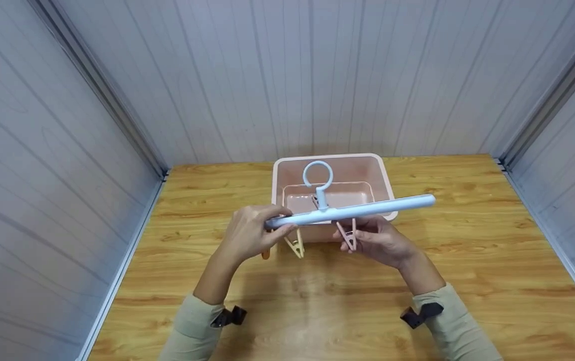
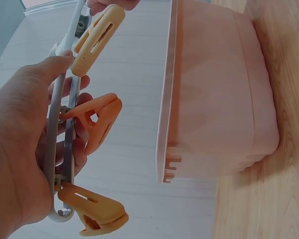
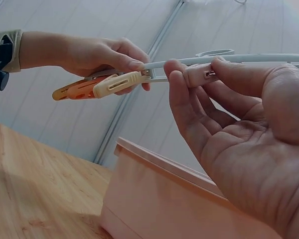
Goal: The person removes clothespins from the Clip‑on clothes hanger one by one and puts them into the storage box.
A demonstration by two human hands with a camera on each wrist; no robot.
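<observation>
A pale blue hanger with a round hook is held up in front of the bin, its right end higher. My left hand grips the hanger's left end, thumb on the near side. Below that end hang a cream-yellow clothespin, an orange clothespin and a yellow-orange clothespin. My right hand pinches a pink clothespin between thumb and fingers, right under the bar near its middle. Whether this pin is attached to the hanger I cannot tell.
Behind the hanger a pink plastic bin stands on the wooden table, near the back wall. Inside it, part of a small dark-pink piece shows beside the hook's stem. Pale panel walls enclose the table at the back and both sides.
</observation>
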